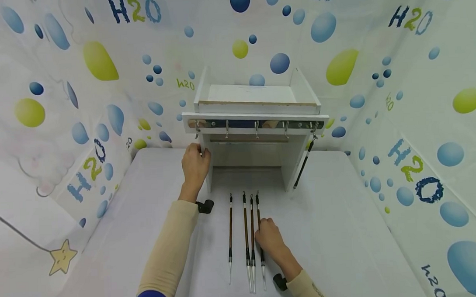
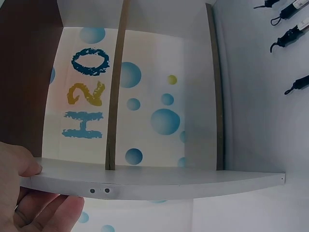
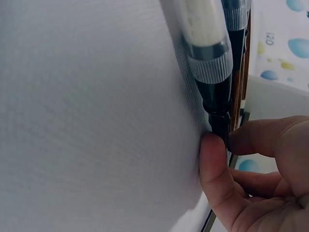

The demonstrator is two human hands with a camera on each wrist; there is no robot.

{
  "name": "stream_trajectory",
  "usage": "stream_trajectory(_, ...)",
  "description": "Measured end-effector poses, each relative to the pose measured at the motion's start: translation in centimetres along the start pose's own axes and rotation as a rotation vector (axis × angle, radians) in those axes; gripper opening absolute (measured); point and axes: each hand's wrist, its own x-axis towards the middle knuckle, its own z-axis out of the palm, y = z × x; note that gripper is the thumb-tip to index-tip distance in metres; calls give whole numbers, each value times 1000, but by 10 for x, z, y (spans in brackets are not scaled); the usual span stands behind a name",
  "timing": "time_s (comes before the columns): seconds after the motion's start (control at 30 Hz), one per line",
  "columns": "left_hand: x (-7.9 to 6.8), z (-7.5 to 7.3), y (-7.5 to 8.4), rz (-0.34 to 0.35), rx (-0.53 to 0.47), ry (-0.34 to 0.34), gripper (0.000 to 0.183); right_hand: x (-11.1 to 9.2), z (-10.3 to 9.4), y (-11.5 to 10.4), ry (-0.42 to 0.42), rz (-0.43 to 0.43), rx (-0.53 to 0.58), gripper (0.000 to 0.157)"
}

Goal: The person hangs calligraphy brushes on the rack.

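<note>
A white shelf [image 1: 256, 107] with a metal hook strip [image 1: 243, 124] along its front stands at the back of the table. My left hand [image 1: 195, 165] grips the edge of its left side panel [image 2: 159, 186], thumb on one face and fingers on the other. Several brown-handled calligraphy brushes [image 1: 246, 235] lie side by side before the shelf, clear caps toward me. With thumb and forefinger, my right hand [image 1: 269, 237] pinches the rightmost brush [image 3: 215, 87] just above its capped end. Another brush [image 1: 304, 166] hangs by its loop from the far right hook.
Hooks [image 1: 256, 129] jut from the shelf front. White cloth covers the table [image 1: 343, 232], and a patterned sheet [image 1: 426, 115] with blue and green dots rises behind and at both sides.
</note>
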Motion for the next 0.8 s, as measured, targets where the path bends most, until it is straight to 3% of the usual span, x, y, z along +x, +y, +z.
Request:
stream_trajectory(0.4,-1,0,0,3,12,8,22,0,-16,1,83,51,44,34)
stream_trajectory(0.8,-2,-1,1,-28,8,-15,24,-1,-46,-9,192,-23,89,35)
